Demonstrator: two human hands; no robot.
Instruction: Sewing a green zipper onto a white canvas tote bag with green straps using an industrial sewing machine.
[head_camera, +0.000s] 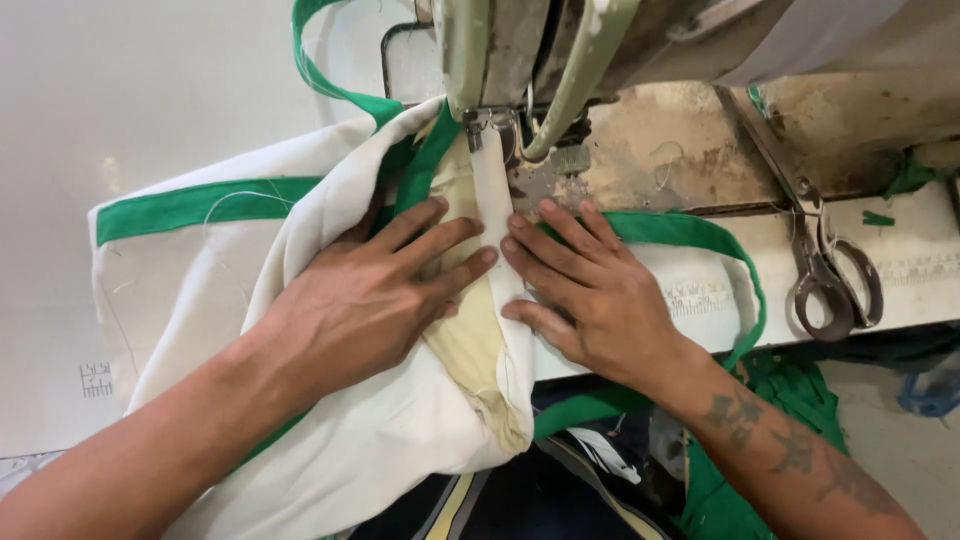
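A pair of worn metal scissors (835, 275) lay on the white table (150, 80) at the right, handles toward the near edge, just beside a printed ruler strip (700, 297) along that edge. Far right, the table's surface was stained brown (680, 150), with small green scraps (880, 218) on it. Below the near edge, a heap of green cloth (790, 390) lay beside dark striped fabric (520, 500), with something blue (935, 390) at the far right.

The sewing machine (560, 60) is cut off at twelve o'clock; its needle hides behind the presser foot (478, 125). Both hands cover the white cloth (200, 290) beneath them. The scissors (830, 270) tips lie under the machine.
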